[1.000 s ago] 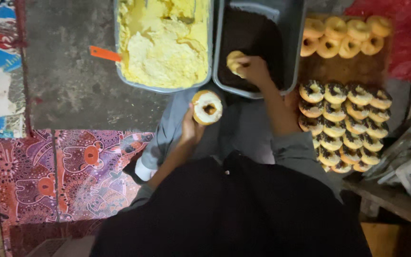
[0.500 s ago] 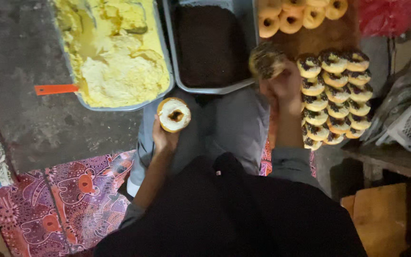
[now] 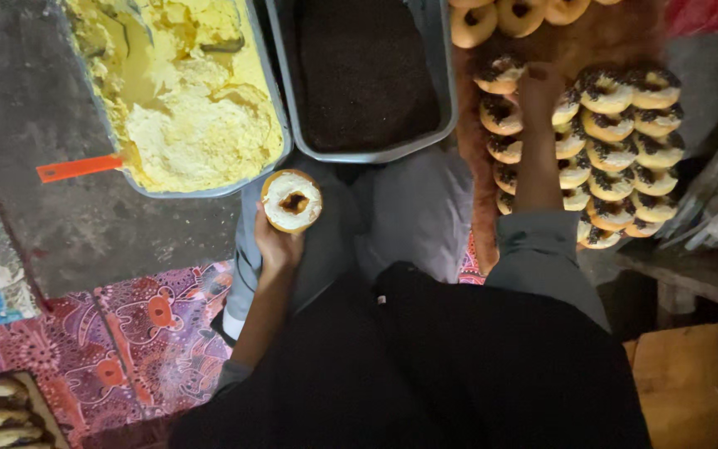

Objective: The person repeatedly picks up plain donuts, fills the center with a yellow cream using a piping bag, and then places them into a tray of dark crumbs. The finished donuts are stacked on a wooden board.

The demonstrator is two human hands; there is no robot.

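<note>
Left hand (image 3: pixel 274 245) grasps 1 cream-topped doughnut (image 3: pixel 292 201) above the lap, tilt risks smearing; right hand (image 3: pixel 539 87) rests on the sprinkled doughnuts (image 3: pixel 617 125), grip unclear, may dent toppings

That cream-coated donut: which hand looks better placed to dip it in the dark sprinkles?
Probably the left hand: it holds the cream-coated donut beside the sprinkle tray. The right hand is over the finished donuts.
</note>
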